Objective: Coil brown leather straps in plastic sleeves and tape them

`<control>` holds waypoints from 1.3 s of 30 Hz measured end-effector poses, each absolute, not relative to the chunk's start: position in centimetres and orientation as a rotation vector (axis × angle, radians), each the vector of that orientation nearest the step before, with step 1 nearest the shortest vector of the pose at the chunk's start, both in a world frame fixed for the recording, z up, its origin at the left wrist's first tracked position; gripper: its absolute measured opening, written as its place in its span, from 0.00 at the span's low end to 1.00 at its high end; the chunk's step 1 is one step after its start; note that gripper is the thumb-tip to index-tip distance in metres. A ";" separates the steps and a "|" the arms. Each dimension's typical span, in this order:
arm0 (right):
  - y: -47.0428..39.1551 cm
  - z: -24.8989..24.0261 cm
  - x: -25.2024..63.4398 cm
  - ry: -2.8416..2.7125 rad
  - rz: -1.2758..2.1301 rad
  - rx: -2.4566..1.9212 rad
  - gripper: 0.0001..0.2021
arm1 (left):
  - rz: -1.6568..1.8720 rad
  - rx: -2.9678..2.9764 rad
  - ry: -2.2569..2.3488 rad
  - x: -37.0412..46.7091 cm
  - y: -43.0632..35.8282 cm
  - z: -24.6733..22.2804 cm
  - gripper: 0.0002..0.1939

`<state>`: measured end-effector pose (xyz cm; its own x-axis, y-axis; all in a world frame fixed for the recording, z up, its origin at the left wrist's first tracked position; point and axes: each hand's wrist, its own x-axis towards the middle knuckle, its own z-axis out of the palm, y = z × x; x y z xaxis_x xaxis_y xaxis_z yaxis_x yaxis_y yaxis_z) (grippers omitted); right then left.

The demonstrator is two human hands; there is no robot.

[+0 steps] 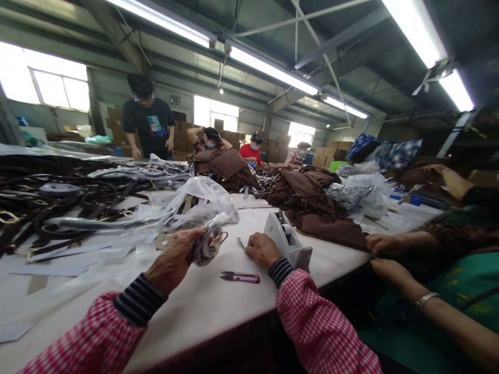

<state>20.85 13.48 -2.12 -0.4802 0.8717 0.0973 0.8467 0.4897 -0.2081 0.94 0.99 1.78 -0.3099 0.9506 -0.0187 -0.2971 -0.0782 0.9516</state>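
Note:
My left hand (177,259) is closed around a coiled strap (206,246) wrapped in clear plastic, with a metal clasp sticking out on its right side. It holds this bundle above the white table. Beside the grey tape dispenser (290,241), my right hand (262,249) pinches a short piece of tape (240,243) between thumb and fingers. A pair of thread snips (239,277) with pink-edged handles lies on the table between and below my hands.
Dark straps (78,192) and plastic wrapping (198,195) pile up on the left. Brown fringed bags (307,192) are heaped beyond the dispenser. At my right, a co-worker's hands (390,254) hold a brown piece's edge. Other people stand or sit across the table (226,306).

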 end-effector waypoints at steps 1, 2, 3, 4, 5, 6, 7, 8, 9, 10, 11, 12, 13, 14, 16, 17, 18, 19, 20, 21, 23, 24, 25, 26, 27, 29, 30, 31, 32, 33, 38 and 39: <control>13.5 -2.0 21.0 -2.540 0.190 -1.481 0.10 | 1.575 0.799 1.138 0.8 1.1 1.6 0.07; 13.4 -2.0 21.1 -2.534 0.182 -1.475 0.11 | 1.561 0.767 1.105 0.6 1.2 1.3 0.06; 13.4 -2.0 21.1 -2.527 0.173 -1.468 0.12 | 1.547 0.746 1.079 0.5 1.3 1.1 0.06; 13.3 -2.1 21.2 -2.521 0.167 -1.459 0.12 | 1.539 0.754 1.065 0.3 1.4 0.9 0.06; 13.2 -2.2 21.2 -2.519 0.166 -1.450 0.12 | 1.531 0.772 1.056 0.1 1.5 0.7 0.07; 13.1 -2.4 21.2 -2.518 0.168 -1.440 0.12 | 1.523 0.791 1.049 0.0 1.6 0.6 0.08; 13.1 -2.6 21.2 -2.517 0.170 -1.428 0.12 | 1.514 0.809 1.047 -0.1 1.6 0.6 0.08; 13.0 -2.8 21.1 -2.514 0.170 -1.415 0.11 | 1.505 0.834 1.055 -0.2 1.6 0.6 0.09; 12.8 -2.9 21.1 -2.508 0.165 -1.404 0.10 | 1.495 0.867 1.069 -0.3 1.5 0.7 0.09; 12.7 -3.0 21.1 -2.499 0.159 -1.389 0.09 | 1.485 0.907 1.086 -0.3 1.4 0.8 0.11; 12.5 -3.0 21.1 -2.490 0.154 -1.371 0.09 | 1.472 0.953 1.108 -0.3 1.2 1.0 0.13; 12.2 -2.8 21.1 -2.476 0.149 -1.347 0.08 | 1.455 1.004 1.132 -0.3 1.1 1.2 0.15; 11.9 -2.5 21.2 -2.454 0.143 -1.318 0.08 | 1.437 1.045 1.155 -0.3 0.9 1.4 0.17; 11.5 -2.1 21.3 -2.425 0.135 -1.288 0.09 | 1.419 1.095 1.185 -0.3 0.7 1.6 0.18; 10.6 -1.0 21.5 -2.357 0.110 -1.206 0.13 | 1.384 1.303 1.307 -0.1 0.3 1.9 0.19; 10.1 -0.4 21.6 -2.333 0.110 -1.125 0.17 | 1.358 1.466 1.389 0.0 0.2 1.9 0.18; 9.6 0.1 21.7 -2.326 0.128 -1.015 0.21 | 1.321 1.649 1.463 0.2 0.1 1.8 0.17; 9.2 0.5 21.7 -2.341 0.162 -0.889 0.24 | 1.271 1.831 1.520 0.4 0.1 1.6 0.17; 8.9 0.7 21.6 -2.371 0.203 -0.765 0.27 | 1.215 1.986 1.553 0.5 0.0 1.3 0.16; 8.6 0.7 21.4 -2.411 0.238 -0.667 0.27 | 1.168 2.091 1.561 0.6 0.0 0.8 0.15; 8.3 0.3 21.1 -2.521 0.232 -0.600 0.22 | 1.090 2.215 1.559 0.6 -0.3 -0.6 0.13; 8.1 -0.1 21.0 -2.571 0.202 -0.608 0.17 | 1.058 2.252 1.563 0.5 -0.5 -1.3 0.12; 8.0 -0.5 20.9 -2.611 0.160 -0.620 0.12 | 1.031 2.281 1.570 0.4 -0.9 -2.1 0.11; 7.8 -0.9 20.8 -2.641 0.111 -0.623 0.07 | 1.007 2.305 1.578 0.2 -1.3 -2.8 0.10; 7.6 -1.2 20.8 -2.663 0.058 -0.609 0.04 | 0.984 2.328 1.586 0.0 -1.7 -3.4 0.09; 7.1 -1.5 20.7 -2.705 -0.042 -0.540 0.02 | 0.952 2.373 1.594 -0.4 -2.5 -4.4 0.08; 6.9 -1.5 20.6 -2.737 -0.087 -0.502 0.02 | 0.945 2.391 1.594 -0.5 -2.8 -4.7 0.08; 6.7 -1.4 20.6 -2.777 -0.119 -0.470 0.03 | 0.942 2.408 1.585 -0.7 -3.1 -4.9 0.08; 6.6 -1.3 20.5 -2.821 -0.136 -0.450 0.05 | 0.943 2.422 1.570 -0.9 -3.3 -5.0 0.08; 6.5 -1.2 20.5 -2.863 -0.150 -0.440 0.06 | 0.938 2.436 1.550 -1.0 -3.4 -5.1 0.08; 7.2 -1.1 20.5 -2.950 -0.178 -0.436 0.09 | 0.854 2.418 1.455 -2.3 -3.9 -4.9 0.10; 7.4 -1.1 20.5 -2.955 -0.160 -0.451 0.09 | 0.840 2.401 1.438 -2.5 -4.1 -4.8 0.09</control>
